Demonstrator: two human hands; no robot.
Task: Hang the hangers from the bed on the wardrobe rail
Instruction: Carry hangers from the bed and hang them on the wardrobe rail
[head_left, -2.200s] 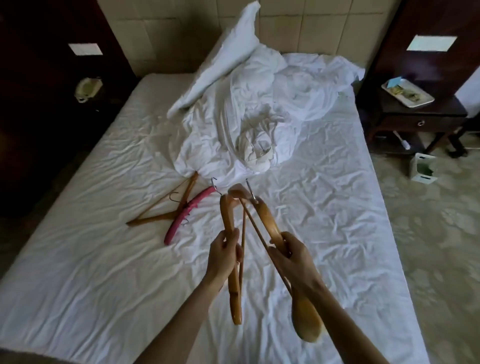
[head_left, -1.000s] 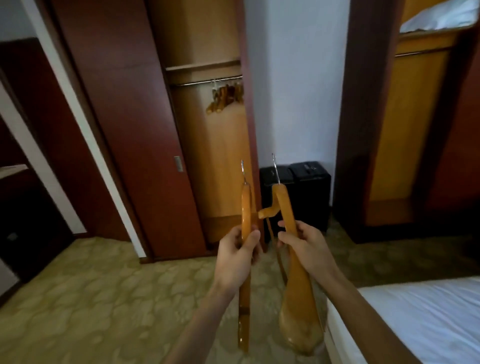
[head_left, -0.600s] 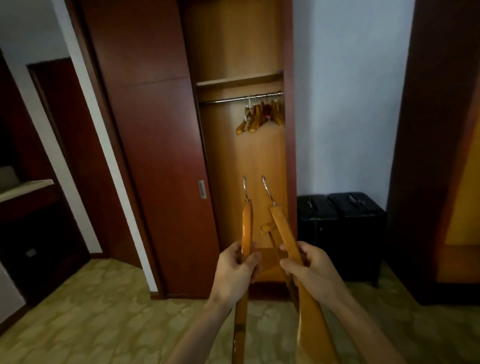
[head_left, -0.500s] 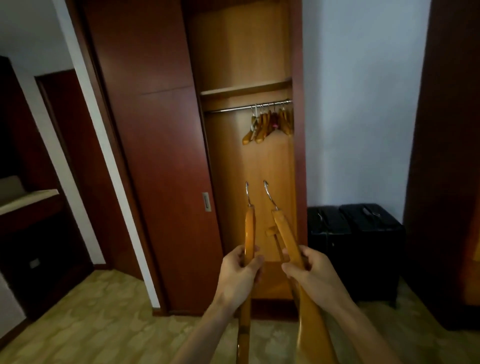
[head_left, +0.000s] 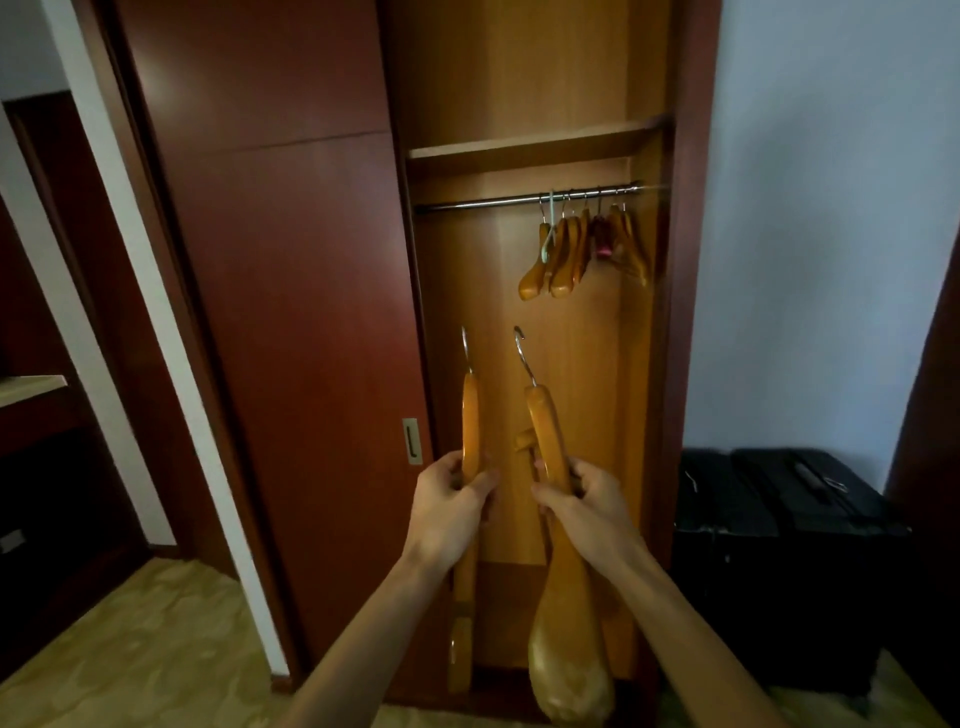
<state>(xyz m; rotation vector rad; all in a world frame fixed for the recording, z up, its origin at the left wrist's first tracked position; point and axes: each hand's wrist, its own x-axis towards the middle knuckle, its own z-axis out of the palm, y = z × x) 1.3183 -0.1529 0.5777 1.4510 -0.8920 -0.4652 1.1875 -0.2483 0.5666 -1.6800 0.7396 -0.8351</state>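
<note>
Each hand, left hand (head_left: 449, 512) and right hand (head_left: 587, 506), grips an upright wooden hanger (head_left: 470, 415), hooks pointing at the rail (head_left: 493, 201) in the upper centre of the frame.

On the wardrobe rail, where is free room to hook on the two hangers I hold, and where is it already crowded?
The rail is bare on its left stretch, from the sliding door edge up to the first hung hanger. Its right end is crowded: the hung hangers bunch together against the wardrobe's right wall.

Hung hangers (head_left: 584, 249) crowd the rail's (head_left: 488, 202) right end (under a shelf (head_left: 524, 148)); suitcases (head_left: 779, 540) stand right.
</note>
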